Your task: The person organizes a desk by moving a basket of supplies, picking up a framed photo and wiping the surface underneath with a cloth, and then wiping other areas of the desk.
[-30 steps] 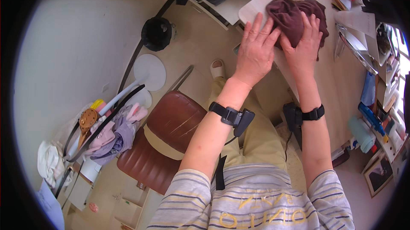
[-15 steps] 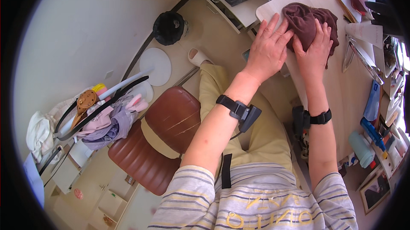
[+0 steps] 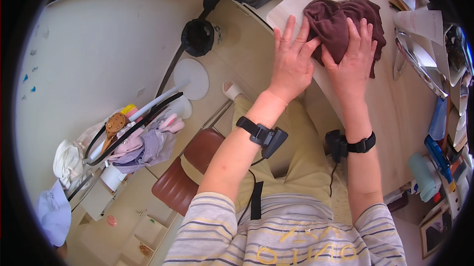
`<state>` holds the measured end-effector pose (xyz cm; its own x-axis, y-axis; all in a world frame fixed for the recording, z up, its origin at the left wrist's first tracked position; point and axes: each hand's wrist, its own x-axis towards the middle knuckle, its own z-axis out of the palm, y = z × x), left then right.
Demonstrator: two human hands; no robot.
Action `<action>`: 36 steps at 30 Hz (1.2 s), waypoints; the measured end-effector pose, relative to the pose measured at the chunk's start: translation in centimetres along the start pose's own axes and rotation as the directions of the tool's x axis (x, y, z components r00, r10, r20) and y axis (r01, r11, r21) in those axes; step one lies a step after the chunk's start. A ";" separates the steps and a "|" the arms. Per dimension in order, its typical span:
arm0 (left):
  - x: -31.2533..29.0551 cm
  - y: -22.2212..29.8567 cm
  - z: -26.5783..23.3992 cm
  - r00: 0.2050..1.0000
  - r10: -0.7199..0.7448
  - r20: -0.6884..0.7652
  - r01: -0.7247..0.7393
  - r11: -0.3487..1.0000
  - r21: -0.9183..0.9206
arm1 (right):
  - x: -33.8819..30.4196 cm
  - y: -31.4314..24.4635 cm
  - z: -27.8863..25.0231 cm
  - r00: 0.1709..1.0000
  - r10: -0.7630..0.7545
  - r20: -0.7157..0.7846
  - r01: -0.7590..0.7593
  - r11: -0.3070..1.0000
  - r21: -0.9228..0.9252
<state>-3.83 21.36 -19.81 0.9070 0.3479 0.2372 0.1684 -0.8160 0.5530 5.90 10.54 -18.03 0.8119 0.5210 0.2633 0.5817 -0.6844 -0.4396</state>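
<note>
A crumpled dark maroon cloth (image 3: 340, 16) lies in folds on the pale wood table (image 3: 395, 132), near its far left corner. Against the cloth's left edge rests my left hand (image 3: 295, 63), its fingers stretched out and spread. My right hand (image 3: 349, 63) lies on the near side of the cloth with fingers apart, thumb toward the left hand. Neither hand wraps round the fabric. Black straps with small dark devices circle both wrists.
Along the table's right side stand a white tube (image 3: 419, 23), a metal-framed stand (image 3: 419, 66), a blue tool (image 3: 438, 160) and a pale green roll (image 3: 424, 177). A black-lined bin (image 3: 197, 38), a brown chair (image 3: 175, 187) and a bag-laden rack (image 3: 143, 142) are to the left.
The head view has shifted, so the room sits differently in the picture. The cloth looks somewhat more spread out to the right, with both hands still at it.
</note>
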 end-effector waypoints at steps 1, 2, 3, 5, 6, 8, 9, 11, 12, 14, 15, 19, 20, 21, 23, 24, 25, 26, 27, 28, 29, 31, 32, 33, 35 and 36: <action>-0.1 0.0 0.1 1.000 -0.004 0.013 0.004 1.000 -0.009 | 0.0 0.1 -0.1 1.000 0.002 0.001 -0.002 1.000 0.010; -0.1 -0.1 0.2 1.000 0.005 0.023 -0.005 1.000 -0.006 | -0.1 0.1 -0.1 1.000 0.005 0.002 -0.005 1.000 0.020; -0.1 0.0 0.3 1.000 0.003 0.019 -0.003 1.000 0.003 | -0.1 0.1 -0.2 1.000 0.016 0.006 -0.016 0.999 0.034; 0.0 -0.1 0.4 1.000 0.003 0.011 -0.004 1.000 0.013 | 0.0 0.1 -0.3 1.000 0.028 0.002 -0.028 0.998 0.050; 0.0 -0.1 0.4 1.000 0.012 0.021 -0.012 1.000 0.010 | 0.0 0.2 -0.2 1.000 0.023 0.003 -0.023 0.997 0.071; -0.1 0.0 0.4 1.000 0.015 0.015 -0.016 0.999 0.036 | -0.1 0.3 -0.2 0.999 0.040 -0.002 -0.040 0.996 0.085; 0.0 -0.1 0.4 1.000 0.022 0.014 -0.023 0.999 0.043 | -0.2 0.4 -0.1 0.999 0.038 -0.001 -0.038 0.995 0.089; -0.1 0.0 0.7 0.999 0.031 0.026 -0.032 0.998 0.048 | -0.3 0.5 0.0 0.999 0.038 -0.015 -0.036 0.995 0.094; 0.0 -0.1 0.5 0.999 0.035 0.033 -0.037 0.997 0.061 | -0.3 0.5 0.1 0.999 0.042 -0.018 -0.040 0.995 0.095; -0.2 -0.1 0.2 0.998 0.040 0.041 -0.043 0.997 0.068 | -0.4 0.3 0.3 0.999 0.049 -0.024 -0.046 0.995 0.084; -0.1 -0.1 0.1 0.998 0.042 0.045 -0.045 0.997 0.066 | -0.4 0.3 0.3 0.998 0.049 -0.027 -0.047 0.996 0.075; -0.1 -0.5 -0.2 0.999 0.050 0.023 -0.050 0.998 0.039 | -0.7 -0.3 0.7 0.997 0.034 -0.066 -0.029 0.997 0.076; -0.3 -0.8 -0.4 0.997 0.071 0.016 -0.072 0.997 0.022 | -0.8 -0.5 0.8 0.997 0.033 -0.068 -0.027 0.996 0.085; -0.5 -1.0 -0.6 0.996 0.090 0.008 -0.090 0.996 0.007 | -1.1 -0.9 0.8 0.997 0.036 -0.072 -0.030 0.997 0.074; -0.3 -1.4 -0.9 0.996 0.093 0.001 -0.093 0.992 -0.088 | -1.3 -1.0 0.9 0.996 0.024 -0.087 -0.020 0.998 0.051; -0.2 -1.7 -1.0 0.995 0.101 0.005 -0.098 0.979 -0.177 | -1.5 -1.1 0.9 0.995 0.025 -0.101 -0.021 0.999 0.037; -0.3 -1.9 -1.2 0.992 0.126 -0.002 -0.125 0.977 -0.173 | -1.7 -1.3 0.9 0.995 0.022 -0.100 -0.021 1.000 0.018; -0.5 -2.2 -1.4 0.992 0.126 -0.006 -0.125 0.975 -0.184 | -2.0 -1.6 1.0 0.995 0.019 -0.100 -0.019 1.000 0.006; -0.6 -2.6 -1.6 0.989 0.145 -0.002 -0.142 0.968 -0.209 | -2.3 -2.0 1.1 0.995 0.032 -0.095 -0.031 0.999 0.006; -0.6 -3.0 -1.8 0.986 0.164 0.002 -0.159 0.959 -0.235 | -2.5 -2.4 1.2 0.995 0.046 -0.090 -0.046 0.999 0.005; -0.8 -3.4 -2.1 0.984 0.180 0.002 -0.175 0.957 -0.232 | -2.8 -3.0 1.3 0.995 0.060 -0.085 -0.060 0.998 0.000; -1.3 -3.7 -2.6 0.984 0.175 -0.021 -0.172 0.932 -0.319 | -3.4 -3.8 1.6 0.992 0.085 -0.098 -0.085 0.996 0.000; -1.6 -3.8 -2.9 0.986 0.163 -0.037 -0.164 0.904 -0.394 | -3.6 -4.1 1.8 0.988 0.110 -0.107 -0.109 0.994 0.012; -1.9 -4.0 -3.4 0.983 0.180 -0.023 -0.173 0.892 -0.418 | -3.8 -4.2 2.0 0.986 0.108 -0.129 -0.107 0.994 0.011; -2.9 -4.7 -4.2 0.979 0.203 0.027 -0.169 0.876 -0.452 | -4.0 -4.7 2.3 0.981 0.120 -0.155 -0.122 0.993 -0.002; -3.4 -5.1 -4.7 0.975 0.215 0.050 -0.170 0.876 -0.451 | -4.0 -5.2 2.5 0.975 0.132 -0.179 -0.136 0.991 -0.010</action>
<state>-9.63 26.52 -19.66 0.9403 0.1403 0.3101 -0.1810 -0.5655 0.8046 -0.55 13.31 -18.95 0.8772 0.3259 0.3525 0.4662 -0.7538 -0.4632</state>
